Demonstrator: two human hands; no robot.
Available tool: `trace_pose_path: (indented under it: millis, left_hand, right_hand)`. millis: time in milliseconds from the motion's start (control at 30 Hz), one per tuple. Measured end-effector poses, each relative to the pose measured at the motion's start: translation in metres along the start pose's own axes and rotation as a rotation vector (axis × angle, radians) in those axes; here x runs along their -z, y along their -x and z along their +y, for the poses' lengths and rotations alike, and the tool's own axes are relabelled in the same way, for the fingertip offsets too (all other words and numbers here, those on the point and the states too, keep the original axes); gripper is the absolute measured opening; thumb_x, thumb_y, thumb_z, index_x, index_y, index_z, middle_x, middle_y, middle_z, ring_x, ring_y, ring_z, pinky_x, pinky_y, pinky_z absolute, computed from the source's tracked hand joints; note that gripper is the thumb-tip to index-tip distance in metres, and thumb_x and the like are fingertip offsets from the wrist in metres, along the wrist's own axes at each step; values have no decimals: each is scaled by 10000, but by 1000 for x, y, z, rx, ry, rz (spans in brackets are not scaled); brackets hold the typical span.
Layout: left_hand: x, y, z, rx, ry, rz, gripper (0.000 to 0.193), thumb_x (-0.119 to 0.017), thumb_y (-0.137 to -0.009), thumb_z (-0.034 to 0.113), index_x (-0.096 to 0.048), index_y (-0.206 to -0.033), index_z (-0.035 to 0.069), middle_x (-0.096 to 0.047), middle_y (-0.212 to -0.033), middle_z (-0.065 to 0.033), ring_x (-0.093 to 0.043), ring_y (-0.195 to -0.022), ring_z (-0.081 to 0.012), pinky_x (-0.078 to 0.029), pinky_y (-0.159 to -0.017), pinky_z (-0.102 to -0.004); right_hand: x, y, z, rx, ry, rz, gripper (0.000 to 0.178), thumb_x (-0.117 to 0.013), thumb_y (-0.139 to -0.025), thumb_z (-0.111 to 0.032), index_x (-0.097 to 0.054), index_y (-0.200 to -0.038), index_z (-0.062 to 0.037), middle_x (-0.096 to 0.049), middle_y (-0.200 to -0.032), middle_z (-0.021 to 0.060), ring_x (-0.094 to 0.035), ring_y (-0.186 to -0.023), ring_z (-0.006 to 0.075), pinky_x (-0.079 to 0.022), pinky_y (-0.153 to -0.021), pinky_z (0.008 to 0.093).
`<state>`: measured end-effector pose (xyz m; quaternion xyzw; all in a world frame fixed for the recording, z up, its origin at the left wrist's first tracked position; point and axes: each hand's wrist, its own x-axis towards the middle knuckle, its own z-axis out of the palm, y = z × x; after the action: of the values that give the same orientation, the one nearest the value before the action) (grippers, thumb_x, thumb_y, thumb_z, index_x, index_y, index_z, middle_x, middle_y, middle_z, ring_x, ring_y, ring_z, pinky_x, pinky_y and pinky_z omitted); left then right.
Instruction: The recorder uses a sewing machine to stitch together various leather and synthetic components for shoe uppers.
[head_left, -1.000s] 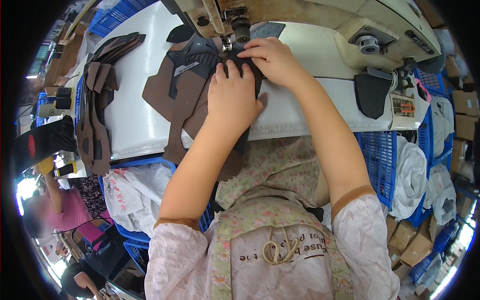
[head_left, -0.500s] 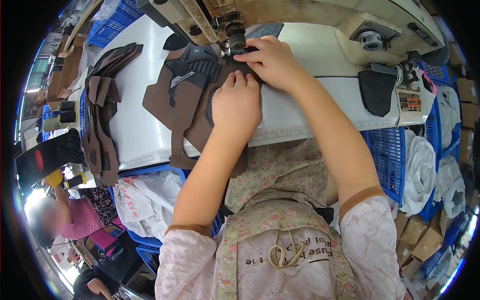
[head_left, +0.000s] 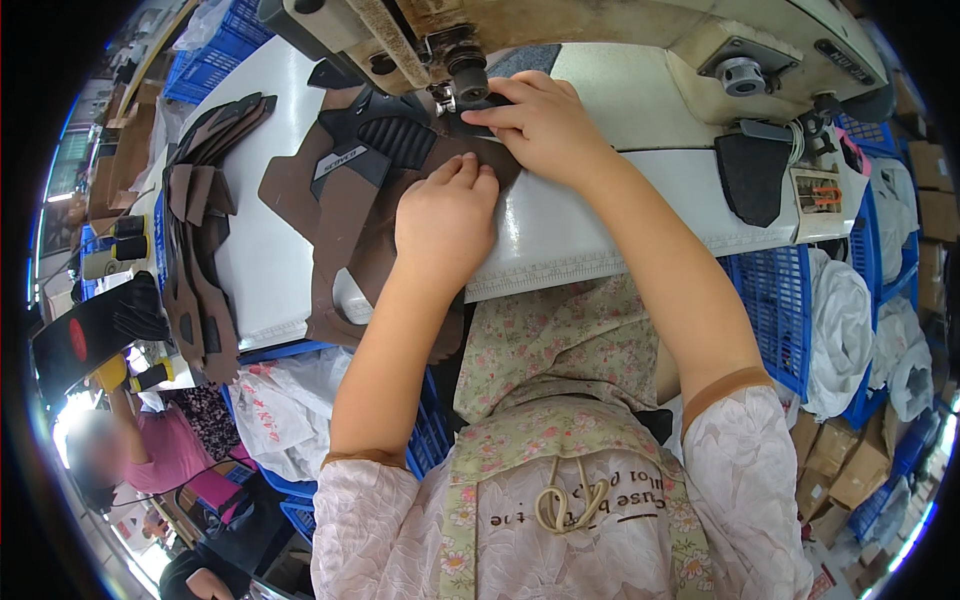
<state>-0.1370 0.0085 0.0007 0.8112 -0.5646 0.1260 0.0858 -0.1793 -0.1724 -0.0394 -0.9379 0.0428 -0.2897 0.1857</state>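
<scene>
Brown shoe-upper pieces (head_left: 345, 220) with a dark ribbed panel (head_left: 395, 140) and a pale-lettered strip lie partly beneath a sewing machine (head_left: 620, 30). My left hand (head_left: 447, 220) rests on the brown material, fingers lying close together and slightly bent. Beside the presser foot (head_left: 443, 98), my right hand (head_left: 550, 125) reaches in from the right, thumb and fingers stretched over the work's dark edge. Its fingertips are close to the foot, and the needle point cannot be made out.
More brown pieces (head_left: 195, 230) are stacked along the table's left side. A black piece (head_left: 752, 180) lies at the right beneath the machine arm. Blue crates (head_left: 770, 310) and white bags (head_left: 840, 330) stand below the table. Another person (head_left: 165, 450) sits at the lower left.
The brown work has shifted left and turned slightly beneath the machine. My left hand has moved left and a little nearer with it; my right hand stays by the presser foot.
</scene>
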Motion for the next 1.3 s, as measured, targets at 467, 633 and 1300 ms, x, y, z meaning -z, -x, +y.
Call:
trace_pose_path:
  millis: [467,633,1300]
  left_hand:
    - [-6,-1,1,-23,-5,50,295,-624,-717,67,-684,-1005,43,-700,-1105,-137,-667,-1054,-262,-556,-815,-375]
    - [-8,-5,-1,-73,12,127,188,-603,-767,108,-662,-913,4,-701,-1053,-203,-690,-979,-269,-559,-697,-359]
    - [-11,-24,-6,-41,-27,140,89,-605,-741,130,-650,-767,58,-688,-845,-104,-679,-813,-224,-547,-656,-343]
  right_hand:
    - [0,-1,2,11,-5,-42,251,-661,-834,-186,-764,-1030,-303,-662,-1197,-42,-538,-1147,163,-410,-947,385]
    - [2,-4,3,5,-9,-57,249,-664,-834,-178,-762,-1032,-292,-660,-1207,-34,-543,-1144,170,-416,-938,382]
    - [-12,-20,15,61,9,13,256,-661,-854,-153,-704,-1101,-208,-672,-1019,43,-578,-1070,279,-462,-864,416]
